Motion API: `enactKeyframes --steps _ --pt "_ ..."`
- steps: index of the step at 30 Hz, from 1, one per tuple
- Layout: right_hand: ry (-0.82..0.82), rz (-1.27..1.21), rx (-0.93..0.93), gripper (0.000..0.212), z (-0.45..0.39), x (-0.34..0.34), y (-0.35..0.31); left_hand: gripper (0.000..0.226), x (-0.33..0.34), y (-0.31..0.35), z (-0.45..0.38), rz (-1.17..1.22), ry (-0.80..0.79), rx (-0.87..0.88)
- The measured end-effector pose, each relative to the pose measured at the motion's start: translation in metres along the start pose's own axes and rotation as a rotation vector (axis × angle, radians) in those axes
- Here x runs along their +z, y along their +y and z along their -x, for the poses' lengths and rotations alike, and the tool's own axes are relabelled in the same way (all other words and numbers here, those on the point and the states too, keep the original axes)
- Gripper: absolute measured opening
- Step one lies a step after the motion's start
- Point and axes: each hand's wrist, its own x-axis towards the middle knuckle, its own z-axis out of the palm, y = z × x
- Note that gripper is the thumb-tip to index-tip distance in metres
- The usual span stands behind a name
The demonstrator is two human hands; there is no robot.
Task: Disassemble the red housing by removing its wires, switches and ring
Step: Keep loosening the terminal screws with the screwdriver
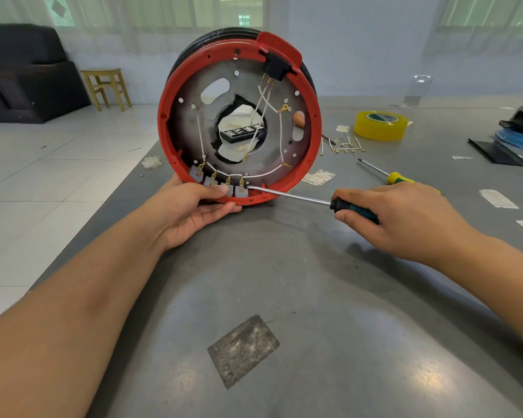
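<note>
Left hand [194, 206] gripped the red housing [239, 116] upright, steadying it; right hand [399, 218] clasped the screwdriver [302, 199], tip at a switch [241, 191]

Counted on and around the grey table [254, 282]:

One red housing [166, 95], stood on edge. Four grey switches [241, 191] in a row along its lower rim. One black connector block [277, 66] at the top, with three brass pins. Two screwdrivers: one green-handled screwdriver [357, 210], one yellow-handled screwdriver [400, 178]. One roll of yellow tape [381, 125]. One wooden stool [106, 87] on the floor. Two hands: left hand [191, 212], right hand [405, 218]. Loose small wires [349, 146] by the tape, too small to count.
</note>
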Motion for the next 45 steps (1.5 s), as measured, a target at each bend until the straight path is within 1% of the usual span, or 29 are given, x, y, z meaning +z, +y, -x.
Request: enactKeyframes --steps 10,23,25,28,31,33,38,41,45 --pt "0.019 -0.02 0.014 0.063 0.0 0.003 -0.004 0.054 0.001 0.0 0.0 0.018 0.017 0.015" --pt "-0.028 -0.043 0.036 0.072 0.0 0.003 -0.006 0.052 0.001 -0.001 -0.001 0.04 0.023 0.032" --pt "-0.034 -0.051 0.043 0.068 0.0 0.004 -0.006 0.052 0.001 -0.002 -0.001 0.045 0.021 0.029" --pt "-0.011 -0.093 0.065 0.056 -0.001 0.006 -0.01 0.052 0.001 -0.003 -0.001 0.084 0.012 0.007" --pt "-0.022 -0.097 0.063 0.058 -0.002 0.002 -0.01 0.052 -0.001 -0.003 -0.002 0.111 0.035 0.005" --pt "0.005 -0.091 0.065 0.058 0.0 0.0 -0.006 0.051 -0.002 -0.003 -0.002 0.114 0.04 0.009" --pt "0.068 -0.037 0.04 0.042 0.001 -0.005 0.0 0.053 -0.003 -0.004 -0.004 0.122 0.031 0.006" --pt "0.093 -0.014 0.015 0.039 0.001 -0.007 -0.001 0.052 -0.004 -0.003 -0.004 0.107 0.017 0.002" --pt "0.069 0.023 -0.017 0.039 0.0 -0.006 -0.004 0.051 -0.005 -0.003 -0.005 0.065 -0.008 0.001"
